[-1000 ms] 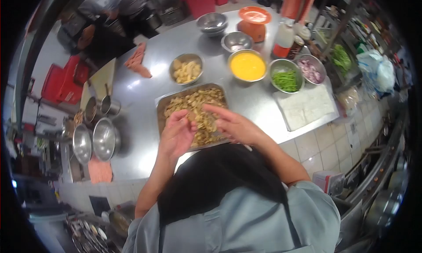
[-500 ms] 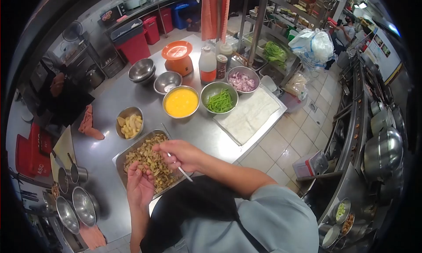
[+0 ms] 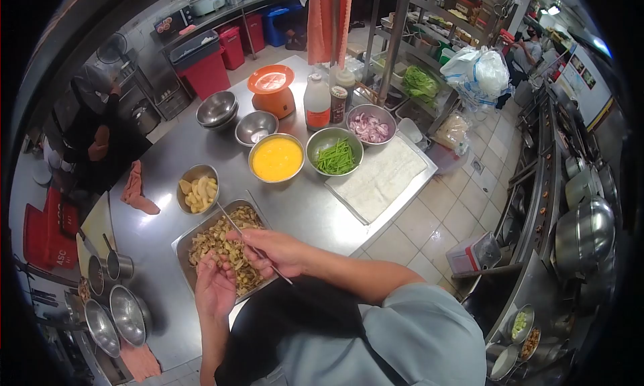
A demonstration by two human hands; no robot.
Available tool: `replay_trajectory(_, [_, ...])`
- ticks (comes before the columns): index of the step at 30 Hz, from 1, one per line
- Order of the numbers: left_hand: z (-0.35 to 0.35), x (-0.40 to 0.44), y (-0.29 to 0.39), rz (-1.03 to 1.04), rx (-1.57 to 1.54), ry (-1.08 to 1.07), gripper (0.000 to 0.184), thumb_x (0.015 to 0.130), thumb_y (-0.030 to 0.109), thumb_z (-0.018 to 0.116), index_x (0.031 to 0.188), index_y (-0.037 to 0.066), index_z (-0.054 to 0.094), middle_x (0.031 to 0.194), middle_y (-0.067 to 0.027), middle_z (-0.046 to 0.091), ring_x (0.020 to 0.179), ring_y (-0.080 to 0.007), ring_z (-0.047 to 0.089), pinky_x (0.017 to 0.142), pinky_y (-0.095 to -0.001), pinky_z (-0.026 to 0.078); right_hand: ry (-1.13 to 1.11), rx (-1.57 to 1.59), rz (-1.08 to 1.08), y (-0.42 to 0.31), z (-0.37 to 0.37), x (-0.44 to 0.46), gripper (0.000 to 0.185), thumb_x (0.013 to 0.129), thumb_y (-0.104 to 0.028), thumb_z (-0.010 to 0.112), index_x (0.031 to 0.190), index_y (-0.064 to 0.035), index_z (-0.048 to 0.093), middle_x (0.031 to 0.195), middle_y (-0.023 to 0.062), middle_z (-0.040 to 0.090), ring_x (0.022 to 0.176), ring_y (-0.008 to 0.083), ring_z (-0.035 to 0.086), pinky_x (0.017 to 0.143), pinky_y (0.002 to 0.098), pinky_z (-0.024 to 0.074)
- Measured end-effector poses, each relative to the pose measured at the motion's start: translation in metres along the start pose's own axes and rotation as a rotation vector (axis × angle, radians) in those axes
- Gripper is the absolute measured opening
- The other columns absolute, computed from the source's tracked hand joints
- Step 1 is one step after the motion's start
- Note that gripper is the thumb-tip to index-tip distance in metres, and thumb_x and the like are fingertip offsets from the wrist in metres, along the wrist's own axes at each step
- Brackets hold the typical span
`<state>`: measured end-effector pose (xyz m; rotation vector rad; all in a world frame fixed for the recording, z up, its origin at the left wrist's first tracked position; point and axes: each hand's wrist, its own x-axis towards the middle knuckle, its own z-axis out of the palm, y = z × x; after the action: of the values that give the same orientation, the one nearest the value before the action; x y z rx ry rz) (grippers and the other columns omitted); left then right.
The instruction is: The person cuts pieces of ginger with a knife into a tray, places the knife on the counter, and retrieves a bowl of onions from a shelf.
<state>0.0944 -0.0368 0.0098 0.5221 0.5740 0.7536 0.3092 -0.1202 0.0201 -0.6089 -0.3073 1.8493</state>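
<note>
My right hand is closed around a thin metal rod, which slants across the tray from its far side to near my apron. Close beside it, my left hand has its palm up and fingers curled together; I cannot make out what they hold. Both are over a rectangular metal tray of chopped brownish-yellow food. Just beyond the tray's far left corner is a metal bowl with pale yellow pieces.
Farther back stand bowls of yellow liquid, cut green stalks and sliced purple onion. An orange scale and a bottle stand behind. A cloth-covered tray lies right; a person is at left.
The rod has swung in my right hand, so its far end now points forward and left over the tray. My left hand stays nearly in place. The person at left has shifted.
</note>
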Motion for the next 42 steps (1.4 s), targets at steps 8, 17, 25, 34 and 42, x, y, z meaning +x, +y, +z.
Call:
replay_trajectory(8, [-0.011, 0.003, -0.005, -0.033, -0.033, 0.003, 0.018, 0.105, 0.012, 0.061, 0.123, 0.009, 0.061, 0.113, -0.0088, 0.069, 0.097, -0.0174, 0.068, 0.088, -0.0295, 0.059, -0.028, -0.028, -0.048, 0.006, 0.0, 0.001, 0.041, 0.112, -0.029, 0.046, 0.149, -0.014, 0.051, 0.078, -0.0053, 0.047, 0.053, 0.005, 0.035, 0.045, 0.0227, 0.0283])
replay_trajectory(17, [-0.018, 0.004, -0.003, -0.098, -0.02, -0.082, 0.022, 0.105, 0.013, 0.06, 0.126, 0.007, 0.062, 0.117, -0.0076, 0.069, 0.102, -0.0176, 0.068, 0.091, -0.0294, 0.058, -0.123, -0.969, -0.482, 0.02, -0.014, 0.011, 0.035, 0.109, -0.017, 0.044, 0.14, -0.0027, 0.053, 0.101, 0.0105, 0.062, 0.093, 0.0222, 0.062, 0.084, 0.0363, 0.0508])
replay_trajectory(25, [-0.025, 0.006, -0.006, -0.08, -0.112, -0.044, 0.018, 0.105, 0.01, 0.058, 0.121, 0.006, 0.066, 0.116, -0.0085, 0.072, 0.109, -0.0215, 0.067, 0.092, -0.0334, 0.056, -0.134, -1.065, -0.638, 0.027, -0.01, 0.007, 0.043, 0.108, -0.019, 0.047, 0.147, -0.0019, 0.048, 0.131, 0.0202, 0.062, 0.117, 0.0301, 0.063, 0.102, 0.0418, 0.0485])
replay_trajectory(34, [-0.001, -0.005, 0.003, -0.153, -0.162, 0.062, 0.013, 0.105, 0.015, 0.061, 0.116, 0.008, 0.064, 0.106, -0.0052, 0.07, 0.096, -0.0219, 0.069, 0.085, -0.0377, 0.06, 0.027, -1.217, -0.269, 0.013, 0.032, -0.018, 0.053, 0.104, -0.022, 0.06, 0.15, -0.0037, 0.04, 0.103, 0.0156, 0.07, 0.097, 0.0238, 0.068, 0.088, 0.0381, 0.0521])
replay_trajectory(42, [0.005, -0.01, 0.001, -0.187, -0.138, 0.011, 0.014, 0.107, 0.02, 0.06, 0.115, 0.01, 0.063, 0.102, -0.0043, 0.068, 0.095, -0.0178, 0.069, 0.084, -0.033, 0.059, 0.032, -1.231, -0.346, 0.015, 0.031, -0.011, 0.048, 0.105, -0.018, 0.059, 0.147, -0.0033, 0.041, 0.105, 0.0187, 0.072, 0.098, 0.0263, 0.07, 0.089, 0.0397, 0.0521])
